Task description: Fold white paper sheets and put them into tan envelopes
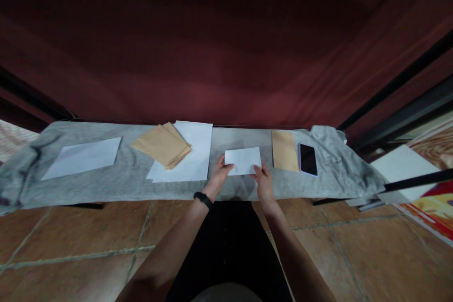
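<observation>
A small folded white paper (244,160) lies on the grey cloth (120,184) in front of me. My left hand (220,173) pinches its left edge, thumb on top; a black band circles that wrist. My right hand (264,180) grips the paper's lower right corner with fingers curled. Both hands hold the paper just above or on the cloth; I cannot tell which.
A stack of brown envelopes (163,145) rests on white sheets (191,155) to the left. A single white sheet (83,156) lies far left. A brown envelope (284,150) and a black phone (307,159) sit to the right. A dark red curtain hangs behind.
</observation>
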Motion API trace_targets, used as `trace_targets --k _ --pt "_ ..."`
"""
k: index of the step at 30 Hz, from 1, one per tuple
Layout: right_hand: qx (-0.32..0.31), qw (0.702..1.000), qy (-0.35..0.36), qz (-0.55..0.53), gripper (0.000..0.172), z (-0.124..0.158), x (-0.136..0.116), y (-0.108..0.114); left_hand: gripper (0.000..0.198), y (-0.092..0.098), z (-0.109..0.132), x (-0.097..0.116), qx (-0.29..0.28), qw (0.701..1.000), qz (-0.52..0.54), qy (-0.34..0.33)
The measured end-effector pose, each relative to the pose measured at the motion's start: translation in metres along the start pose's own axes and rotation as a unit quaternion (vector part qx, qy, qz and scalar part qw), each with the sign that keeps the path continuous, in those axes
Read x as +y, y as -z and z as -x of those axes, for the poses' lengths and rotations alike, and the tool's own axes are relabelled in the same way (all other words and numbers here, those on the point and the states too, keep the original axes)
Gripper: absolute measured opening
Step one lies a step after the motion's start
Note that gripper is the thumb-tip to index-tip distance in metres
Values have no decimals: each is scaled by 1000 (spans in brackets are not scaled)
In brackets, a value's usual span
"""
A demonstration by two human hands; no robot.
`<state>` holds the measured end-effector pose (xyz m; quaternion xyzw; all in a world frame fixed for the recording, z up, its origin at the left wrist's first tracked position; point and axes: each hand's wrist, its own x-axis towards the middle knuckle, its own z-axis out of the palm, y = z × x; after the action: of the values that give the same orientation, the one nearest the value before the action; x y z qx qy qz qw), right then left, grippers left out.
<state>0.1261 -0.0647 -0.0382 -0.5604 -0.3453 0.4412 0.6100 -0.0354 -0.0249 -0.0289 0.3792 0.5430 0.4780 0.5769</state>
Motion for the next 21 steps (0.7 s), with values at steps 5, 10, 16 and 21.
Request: trace_targets --k 5,10,16,21 --pt "-15 957 102 269 41 -22 8 13 76 7 -23 -2 21 983 -170 -70" --pt "-6 907 147 395 47 -35 10 9 80 6 -31 -3 61 920 -339 -188" --pt "-10 807 214 550 41 -35 21 9 66 0 -30 -7 64 847 -472 -238" --pt "-4 804 213 556 39 -35 26 10 50 -11 -19 -13 11 725 -621 -298"
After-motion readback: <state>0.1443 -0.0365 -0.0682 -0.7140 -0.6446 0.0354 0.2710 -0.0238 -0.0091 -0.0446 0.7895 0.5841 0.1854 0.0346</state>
